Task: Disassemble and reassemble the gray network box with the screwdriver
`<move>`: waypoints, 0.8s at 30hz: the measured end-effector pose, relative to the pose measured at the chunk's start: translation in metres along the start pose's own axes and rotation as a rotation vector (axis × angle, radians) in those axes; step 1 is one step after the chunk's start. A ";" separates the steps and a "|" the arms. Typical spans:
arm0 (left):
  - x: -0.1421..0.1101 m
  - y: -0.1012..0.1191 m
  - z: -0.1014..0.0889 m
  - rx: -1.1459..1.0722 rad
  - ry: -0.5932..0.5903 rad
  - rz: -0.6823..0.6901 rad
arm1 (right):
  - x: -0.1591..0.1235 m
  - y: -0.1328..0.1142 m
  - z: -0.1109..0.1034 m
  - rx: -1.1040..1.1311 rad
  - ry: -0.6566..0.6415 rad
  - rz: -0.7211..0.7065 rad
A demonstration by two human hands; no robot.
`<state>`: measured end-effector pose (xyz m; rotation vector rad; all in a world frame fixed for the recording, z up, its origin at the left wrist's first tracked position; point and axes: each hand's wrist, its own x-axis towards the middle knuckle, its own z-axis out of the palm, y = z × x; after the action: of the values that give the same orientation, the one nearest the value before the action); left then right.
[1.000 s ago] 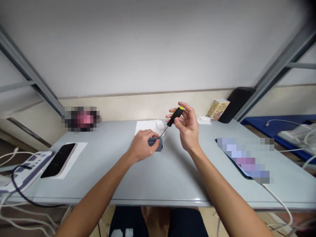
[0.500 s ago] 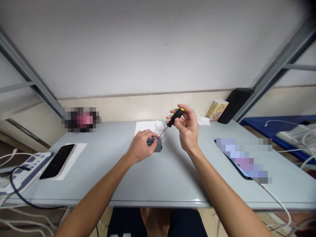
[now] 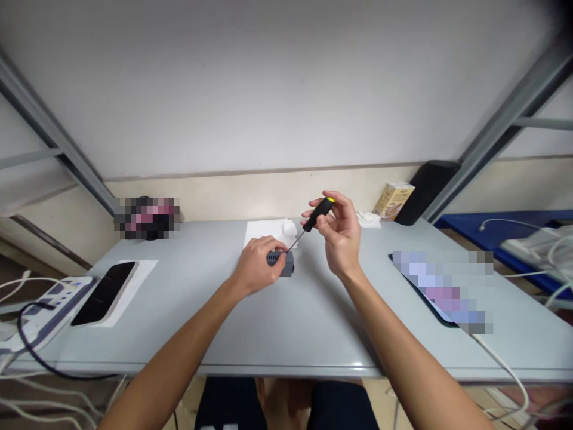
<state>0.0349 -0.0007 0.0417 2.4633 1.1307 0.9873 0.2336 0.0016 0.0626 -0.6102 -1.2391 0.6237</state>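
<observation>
My left hand (image 3: 260, 263) is closed on a small dark grey box with slots (image 3: 287, 263), which rests on the desk; my palm and fingers cover its left part. In my right hand (image 3: 342, 233) is a screwdriver (image 3: 319, 214) with a black handle and a yellow end cap, gripped by the thumb and some fingers while others stand away from it. Its thin shaft slants down to the left, and the tip meets the box's top beside my left fingertips. The exact contact point is hidden there.
White paper with a small white rounded thing (image 3: 289, 228) lies behind the box. A phone (image 3: 105, 292) and a power strip (image 3: 49, 310) are on the left. To the right are a tablet-like device (image 3: 436, 289), a carton (image 3: 394, 200), crumpled tissue (image 3: 369, 219) and a black cylinder (image 3: 427, 191).
</observation>
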 end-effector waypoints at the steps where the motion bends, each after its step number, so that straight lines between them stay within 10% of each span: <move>1: 0.000 0.000 0.000 0.002 -0.001 -0.001 | 0.000 0.000 0.000 0.005 0.002 -0.001; 24: 0.000 0.001 -0.001 -0.009 0.007 0.006 | 0.000 0.001 0.000 0.003 0.007 -0.008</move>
<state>0.0348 -0.0012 0.0425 2.4598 1.1188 1.0014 0.2332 0.0024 0.0623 -0.6042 -1.2332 0.6167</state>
